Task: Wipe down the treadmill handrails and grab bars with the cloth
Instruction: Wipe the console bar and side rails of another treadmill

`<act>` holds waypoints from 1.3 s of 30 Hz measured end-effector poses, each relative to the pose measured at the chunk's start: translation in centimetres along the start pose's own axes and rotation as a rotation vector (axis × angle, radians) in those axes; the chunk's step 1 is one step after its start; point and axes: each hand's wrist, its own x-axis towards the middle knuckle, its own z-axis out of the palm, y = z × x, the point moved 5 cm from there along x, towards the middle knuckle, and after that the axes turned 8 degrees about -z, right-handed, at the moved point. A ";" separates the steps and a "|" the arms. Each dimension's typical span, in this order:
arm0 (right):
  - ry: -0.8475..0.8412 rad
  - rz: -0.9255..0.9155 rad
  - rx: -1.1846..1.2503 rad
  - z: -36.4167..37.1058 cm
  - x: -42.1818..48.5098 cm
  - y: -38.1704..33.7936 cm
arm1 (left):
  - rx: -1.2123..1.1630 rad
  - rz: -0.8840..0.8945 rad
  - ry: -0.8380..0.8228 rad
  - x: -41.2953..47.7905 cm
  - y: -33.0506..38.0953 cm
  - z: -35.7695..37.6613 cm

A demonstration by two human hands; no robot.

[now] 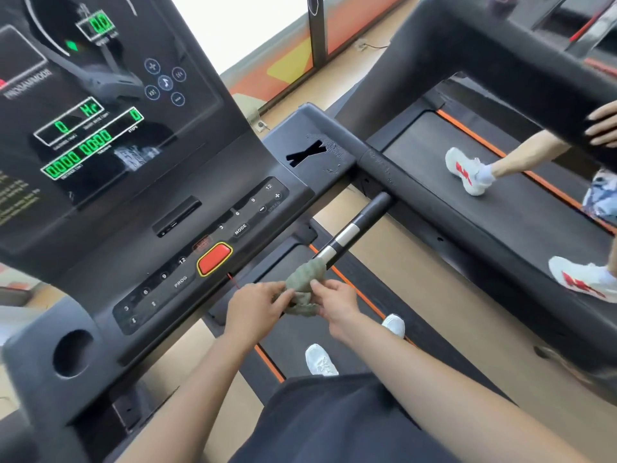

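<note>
A crumpled grey-green cloth (304, 285) is wrapped over the near end of a black grab bar (357, 228) that has two silver sensor bands. My left hand (257, 304) grips the cloth from the left and my right hand (335, 299) pinches it from the right, both just below the console. The bar runs up and right to the thick black side handrail (444, 208). The bar's tip is hidden under the cloth.
The console (213, 228) with its red stop button (214, 257) and lit screen (93, 105) stands left of my hands. A cup holder (71, 352) sits at lower left. A second person in white and red shoes (467, 170) stands on the neighbouring treadmill, a hand (602, 127) on its rail.
</note>
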 end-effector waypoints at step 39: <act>0.401 -0.993 -1.267 -18.4 8.1 -23.4 | -0.027 0.815 0.238 15.2 27.2 3.4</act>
